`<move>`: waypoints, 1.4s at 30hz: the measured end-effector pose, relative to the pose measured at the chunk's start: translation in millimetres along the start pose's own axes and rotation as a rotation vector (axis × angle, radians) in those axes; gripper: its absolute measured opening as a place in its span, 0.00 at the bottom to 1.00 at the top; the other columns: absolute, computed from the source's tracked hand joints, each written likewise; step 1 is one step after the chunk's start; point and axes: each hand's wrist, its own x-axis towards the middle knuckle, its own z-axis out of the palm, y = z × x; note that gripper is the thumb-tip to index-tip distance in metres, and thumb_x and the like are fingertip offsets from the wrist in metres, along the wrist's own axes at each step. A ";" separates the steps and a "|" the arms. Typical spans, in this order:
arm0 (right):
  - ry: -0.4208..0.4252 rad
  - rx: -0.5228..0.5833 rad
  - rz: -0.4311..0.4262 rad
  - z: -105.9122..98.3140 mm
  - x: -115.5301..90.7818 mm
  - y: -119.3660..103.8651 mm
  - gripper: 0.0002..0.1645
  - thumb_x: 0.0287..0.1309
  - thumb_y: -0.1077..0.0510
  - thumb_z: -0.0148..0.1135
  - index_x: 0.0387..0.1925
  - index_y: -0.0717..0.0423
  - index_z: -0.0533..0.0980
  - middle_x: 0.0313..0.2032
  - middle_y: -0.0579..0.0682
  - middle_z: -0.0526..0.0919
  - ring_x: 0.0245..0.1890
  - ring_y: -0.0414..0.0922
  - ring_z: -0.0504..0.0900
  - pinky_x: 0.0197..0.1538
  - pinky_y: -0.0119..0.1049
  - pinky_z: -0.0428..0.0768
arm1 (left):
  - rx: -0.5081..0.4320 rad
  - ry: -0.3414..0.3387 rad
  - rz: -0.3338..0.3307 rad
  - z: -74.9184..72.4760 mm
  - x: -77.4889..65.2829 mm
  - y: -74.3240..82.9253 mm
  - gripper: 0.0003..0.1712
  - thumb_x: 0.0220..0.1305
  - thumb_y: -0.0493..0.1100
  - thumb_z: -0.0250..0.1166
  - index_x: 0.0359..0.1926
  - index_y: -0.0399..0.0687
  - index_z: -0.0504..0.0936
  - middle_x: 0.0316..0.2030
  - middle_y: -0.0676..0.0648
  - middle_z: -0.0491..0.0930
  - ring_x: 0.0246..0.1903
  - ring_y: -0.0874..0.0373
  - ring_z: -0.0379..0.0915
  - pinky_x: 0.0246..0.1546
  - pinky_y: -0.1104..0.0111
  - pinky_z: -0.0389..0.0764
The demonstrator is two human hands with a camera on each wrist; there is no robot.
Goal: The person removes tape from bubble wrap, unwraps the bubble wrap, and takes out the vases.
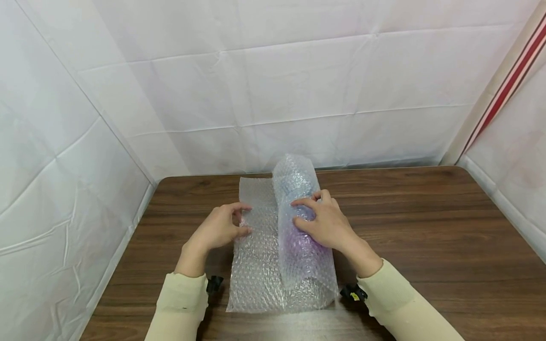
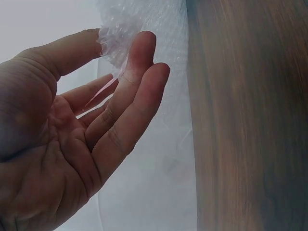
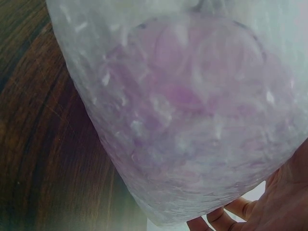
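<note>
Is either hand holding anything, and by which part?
Can't tell for sure: right hand rests on top of the bubble-wrap roll; left hand is at the left edge of the flat sheet.

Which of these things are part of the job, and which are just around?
Part of the job:
bubble wrap
purple-blue thing inside it, blurred by the wrap
left fingers, at the wrap's edge
right fingers, on the bundle

Just around:
table
white sheets
black wrist gear
</note>
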 end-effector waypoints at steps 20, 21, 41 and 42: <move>0.003 0.012 -0.014 -0.3 -0.1 -0.1 0.23 0.65 0.42 0.63 0.61 0.34 0.81 0.51 0.52 0.64 0.51 0.55 0.67 0.39 0.44 0.72 | -0.041 -0.049 -0.065 2.7 2.3 -9.3 0.36 0.61 0.37 0.75 0.69 0.42 0.75 0.36 0.46 0.81 0.24 0.56 0.81 0.30 0.66 0.81; 0.003 0.013 -0.015 -0.2 -0.1 0.0 0.23 0.65 0.43 0.63 0.61 0.34 0.81 0.51 0.52 0.64 0.51 0.55 0.66 0.39 0.44 0.72 | -0.045 -0.053 -0.067 2.7 2.2 -9.5 0.36 0.61 0.37 0.75 0.69 0.42 0.75 0.36 0.46 0.81 0.24 0.55 0.81 0.30 0.66 0.81; -0.003 0.011 -0.001 0.0 -0.7 -1.4 0.24 0.65 0.41 0.63 0.62 0.33 0.80 0.54 0.51 0.64 0.53 0.55 0.67 0.39 0.44 0.73 | -0.112 -0.085 -0.114 6.5 2.8 -17.8 0.36 0.61 0.34 0.75 0.70 0.40 0.73 0.33 0.44 0.77 0.24 0.55 0.80 0.30 0.62 0.86; -0.002 0.010 -0.002 0.2 -0.6 -1.1 0.24 0.65 0.41 0.63 0.62 0.33 0.80 0.54 0.51 0.64 0.53 0.55 0.67 0.39 0.44 0.73 | -0.111 -0.086 -0.113 6.7 3.0 -18.3 0.37 0.61 0.34 0.75 0.70 0.39 0.73 0.32 0.44 0.77 0.24 0.55 0.81 0.30 0.63 0.86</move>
